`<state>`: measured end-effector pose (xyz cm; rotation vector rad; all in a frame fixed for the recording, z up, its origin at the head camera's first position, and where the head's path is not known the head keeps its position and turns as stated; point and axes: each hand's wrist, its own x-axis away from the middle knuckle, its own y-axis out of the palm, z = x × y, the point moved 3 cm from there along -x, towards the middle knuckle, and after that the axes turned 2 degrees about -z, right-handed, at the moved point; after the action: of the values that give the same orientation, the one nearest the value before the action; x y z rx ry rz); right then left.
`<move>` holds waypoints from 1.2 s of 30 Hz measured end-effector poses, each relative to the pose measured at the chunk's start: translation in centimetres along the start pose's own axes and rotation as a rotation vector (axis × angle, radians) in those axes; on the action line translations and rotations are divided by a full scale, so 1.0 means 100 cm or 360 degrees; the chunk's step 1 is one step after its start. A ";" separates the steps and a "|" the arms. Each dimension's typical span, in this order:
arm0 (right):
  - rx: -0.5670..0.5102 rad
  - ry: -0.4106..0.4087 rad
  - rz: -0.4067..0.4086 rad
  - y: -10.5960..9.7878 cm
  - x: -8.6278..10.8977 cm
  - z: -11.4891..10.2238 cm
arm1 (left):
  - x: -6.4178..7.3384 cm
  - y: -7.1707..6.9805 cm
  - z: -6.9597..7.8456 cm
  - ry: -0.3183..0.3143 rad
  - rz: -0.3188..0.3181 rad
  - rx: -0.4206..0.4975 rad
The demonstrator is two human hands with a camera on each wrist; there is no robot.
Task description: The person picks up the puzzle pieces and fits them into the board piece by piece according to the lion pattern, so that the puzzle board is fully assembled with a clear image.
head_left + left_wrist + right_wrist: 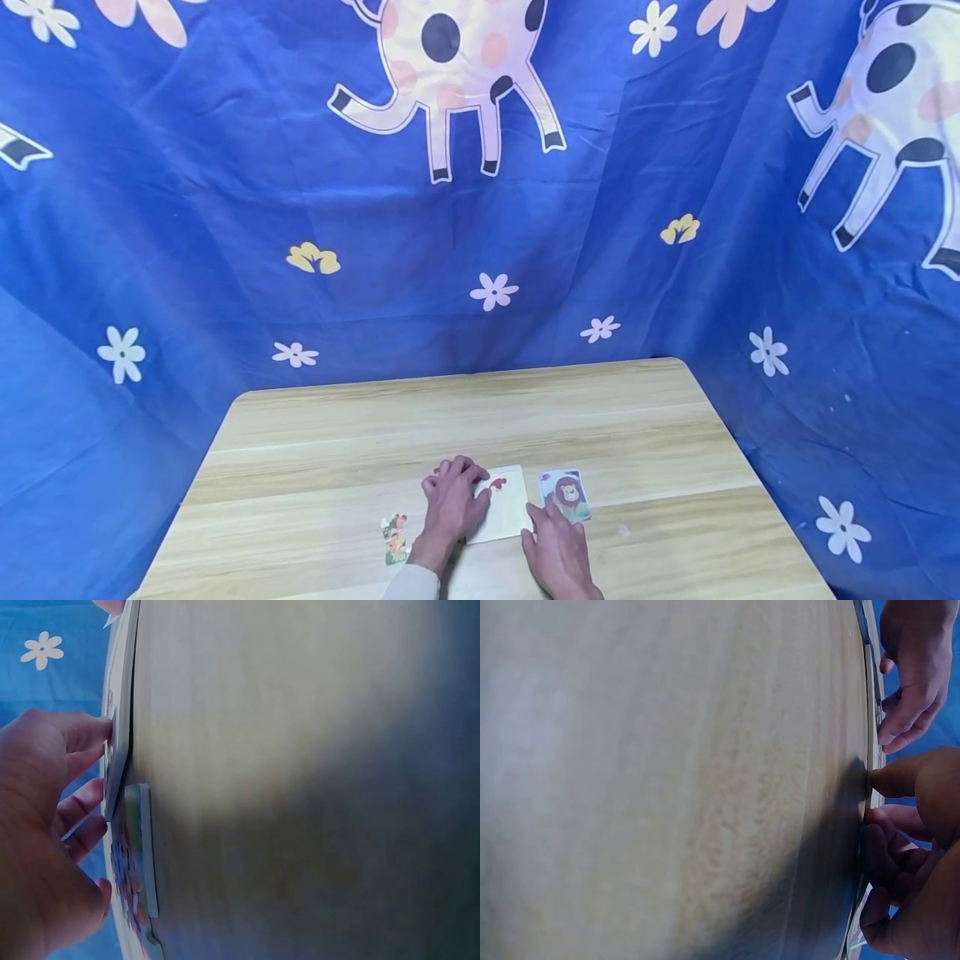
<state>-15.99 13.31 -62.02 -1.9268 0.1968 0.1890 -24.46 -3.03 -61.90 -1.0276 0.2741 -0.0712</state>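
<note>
A flat white puzzle board (504, 510) with a small red picture near its top lies on the table between the hands. My left hand (455, 500) lies across the board's left side, fingers relaxed and covering part of it. In the left wrist view, the thumb (94, 729) touches the board's surface. At the board's lower right edge, my right hand (558, 550) holds it with thumb and index finger. Its other fingers (881, 859) are curled. Colourful puzzle pieces (394, 537) lie left of my left wrist, which partly hides them.
A card with a lion picture (566, 493) lies beyond my right hand, its lower part overlapped by the fingers. The light wooden table (337, 450) extends around the hands. Blue patterned cloth (420, 275) hangs behind it and along both sides.
</note>
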 end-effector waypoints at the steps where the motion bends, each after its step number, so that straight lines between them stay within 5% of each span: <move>1: -0.0001 0.0002 -0.0001 0.000 0.000 0.000 | 0.000 0.000 0.000 -0.0001 0.0002 0.0001; 14: -0.0001 0.0051 -0.0047 0.002 0.002 -0.001 | 0.004 -0.005 -0.005 0.0030 0.0019 -0.0003; 36: 0.0004 0.0059 -0.0037 0.000 0.001 -0.002 | 0.005 -0.026 -0.041 -0.0206 0.0033 0.0071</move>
<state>-15.86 13.15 -61.97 -1.9300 0.1992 0.1373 -24.82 -7.95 -61.77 -0.9805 0.1647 0.0076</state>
